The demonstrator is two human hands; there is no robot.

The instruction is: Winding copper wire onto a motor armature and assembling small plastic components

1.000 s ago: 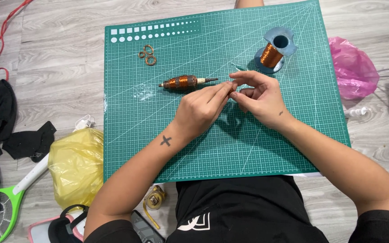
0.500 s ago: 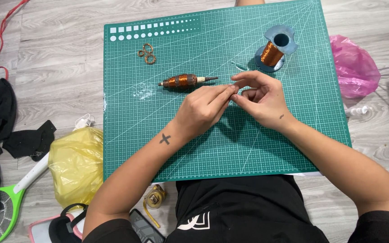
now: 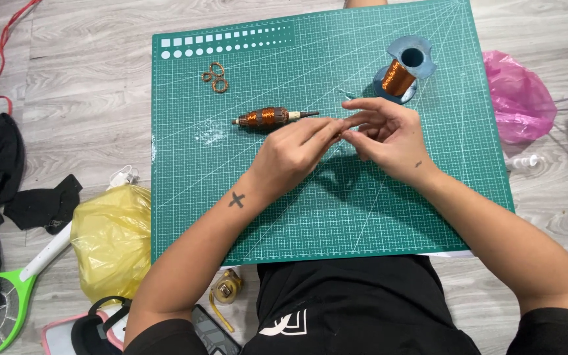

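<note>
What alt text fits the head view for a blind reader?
Two bare hands, left hand and right hand, meet fingertip to fingertip over a green gridded cutting mat, beside a copper-wound motor armature and a blue spool of copper wire.

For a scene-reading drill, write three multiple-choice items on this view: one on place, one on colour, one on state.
1. Where does the copper wire spool stand?
A. on the green cutting mat
B. on the yellow bag
C. on the wood floor

2. What colour is the bag right of the mat?
A. blue
B. pink
C. white

3. How are the two hands?
A. far apart
B. flat on the floor
C. fingertips meeting

Answers: 1 A, the spool sits at the mat's far right corner. 2 B, the pink bag lies there. 3 C, left hand and right hand pinch together above the mat.
</note>
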